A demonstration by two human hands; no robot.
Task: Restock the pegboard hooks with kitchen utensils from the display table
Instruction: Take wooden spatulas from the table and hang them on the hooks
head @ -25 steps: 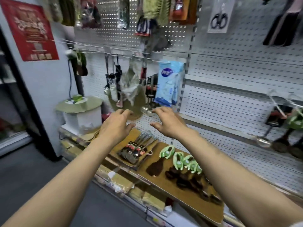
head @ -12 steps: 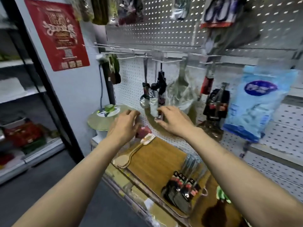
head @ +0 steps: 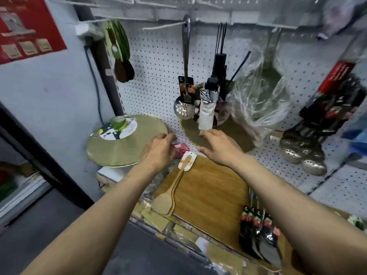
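At the far left corner of the brown wooden surface (head: 208,193), pale wooden spatulas with a white and orange card label (head: 174,187) lie stacked flat, their long axis running from the broad blades at the near edge up and away to the labelled handle ends by the white perforated pegboard (head: 155,90). Those handle ends sit between the two hands, just below and beside the left hand (head: 157,153) and a little further from the right hand (head: 220,147), so the left looks the nearer one for a pick, reaching slightly down and to its right. The left hand's fingers are curled loosely forward near a small red packet (head: 181,146) at the back of the surface; whether they touch or pinch it cannot be told, and no utensil is in its hold. The right hand is spread and relaxed, palm down, fingertips hovering before a round tan board (head: 195,132) leaning against the pegboard, holding nothing. Above, a steel slotted skimmer with a black card tag (head: 184,104) hangs from a bare wire hook (head: 164,26), which judging by its free length could take more stock. Further right on the surface lies a bundle of black-carded steel utensils (head: 258,233), nearer the right forearm.
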